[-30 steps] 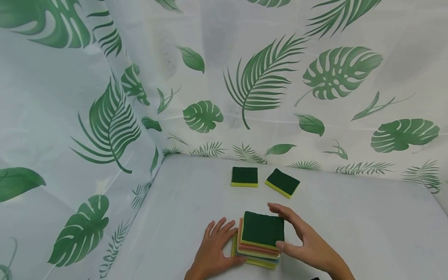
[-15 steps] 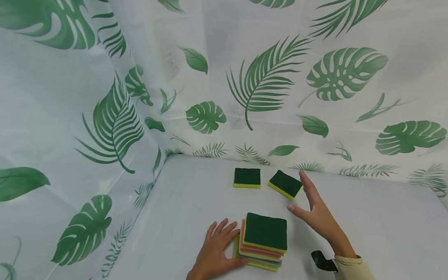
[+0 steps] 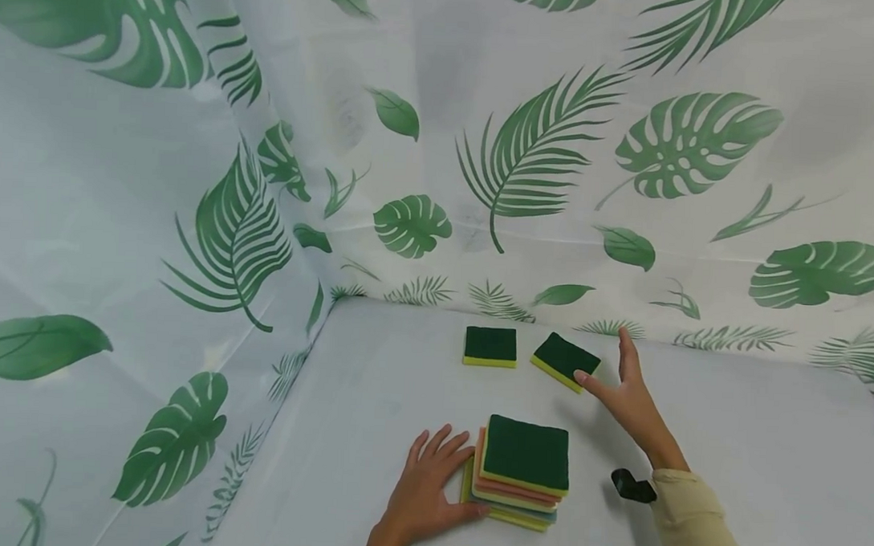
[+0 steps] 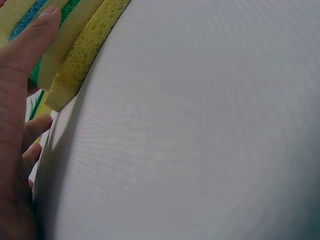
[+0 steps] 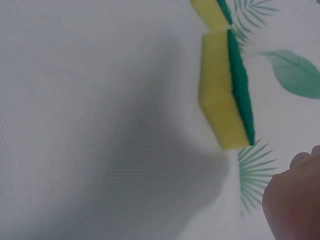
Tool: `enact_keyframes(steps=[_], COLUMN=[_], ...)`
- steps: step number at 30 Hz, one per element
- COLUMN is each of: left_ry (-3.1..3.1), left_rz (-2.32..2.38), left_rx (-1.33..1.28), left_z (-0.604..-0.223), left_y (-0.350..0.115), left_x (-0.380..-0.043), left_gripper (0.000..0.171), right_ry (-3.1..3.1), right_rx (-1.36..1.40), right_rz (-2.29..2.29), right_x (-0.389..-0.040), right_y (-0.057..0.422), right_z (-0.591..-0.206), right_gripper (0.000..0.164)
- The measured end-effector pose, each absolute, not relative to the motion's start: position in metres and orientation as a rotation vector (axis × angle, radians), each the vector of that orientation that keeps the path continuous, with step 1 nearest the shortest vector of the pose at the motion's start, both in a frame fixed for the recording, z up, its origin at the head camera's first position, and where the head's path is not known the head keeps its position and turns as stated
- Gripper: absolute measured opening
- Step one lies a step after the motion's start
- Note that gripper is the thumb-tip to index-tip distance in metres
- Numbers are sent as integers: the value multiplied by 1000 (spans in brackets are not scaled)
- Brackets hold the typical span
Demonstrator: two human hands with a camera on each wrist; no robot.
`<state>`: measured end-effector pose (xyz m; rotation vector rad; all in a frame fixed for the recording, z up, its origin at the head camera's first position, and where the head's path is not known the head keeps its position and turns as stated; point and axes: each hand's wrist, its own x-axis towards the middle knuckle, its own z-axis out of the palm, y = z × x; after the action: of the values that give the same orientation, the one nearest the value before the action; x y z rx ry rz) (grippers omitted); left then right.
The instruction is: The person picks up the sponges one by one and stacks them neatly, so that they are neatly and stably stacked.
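Note:
A stack of sponges (image 3: 526, 453) stands on the white surface, topped by one with a dark green scouring face. My left hand (image 3: 425, 485) rests at its left side, fingers spread and thumb along the front. In the left wrist view that thumb lies against the layers above the yellow bottom sponge (image 4: 90, 50). Farther back, my right hand (image 3: 631, 400) hovers with thumb and fingers apart beside an angled green-and-yellow sponge (image 3: 566, 359). In the head view the thumb tip overlaps its near right corner; contact cannot be told. The right wrist view shows this sponge (image 5: 217, 90) lying flat.
Another green-and-yellow sponge (image 3: 490, 345) lies squarely to the left of the angled one. Leaf-printed white sheeting (image 3: 408, 264) rises behind and at the left of the white surface (image 3: 361, 383). A black device (image 3: 633, 486) sits at the right wrist.
My right hand has left the stack's right side and moved back and right to the angled sponge. The left hand stays beside the stack. The view has shifted slightly.

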<state>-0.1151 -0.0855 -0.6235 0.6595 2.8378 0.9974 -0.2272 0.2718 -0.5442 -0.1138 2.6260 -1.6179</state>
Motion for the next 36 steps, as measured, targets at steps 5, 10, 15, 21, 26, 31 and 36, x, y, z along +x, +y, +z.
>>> enact_keyframes(steps=[5, 10, 15, 21, 26, 31, 36], left_ry=[2847, 2853, 2837, 2833, 2842, 2843, 2841], left_rz=[994, 978, 986, 986, 976, 977, 973], left_rx=[678, 670, 656, 666, 666, 652, 652], left_z=[-625, -624, -623, -622, -621, -621, -621], left_y=[-86, -84, -84, -85, -85, -85, -84], left_x=[-116, -117, -118, -117, -117, -117, -117], left_gripper=[87, 87, 87, 86, 87, 87, 87], right_ry=[2594, 2582, 2556, 2552, 2584, 2626, 2665], right_rx=[-56, -30, -17, -3, 17, 88, 112], right_rz=[-1616, -1594, -1610, -1581, -1530, -1421, -1354], right_x=[-234, -242, -246, -250, -253, -254, -254], right_y=[271, 273, 275, 274, 271, 267, 265], right_z=[-555, -567, -578, -586, -587, -588, -589], right_gripper=[117, 118, 118, 119, 118, 114, 109])
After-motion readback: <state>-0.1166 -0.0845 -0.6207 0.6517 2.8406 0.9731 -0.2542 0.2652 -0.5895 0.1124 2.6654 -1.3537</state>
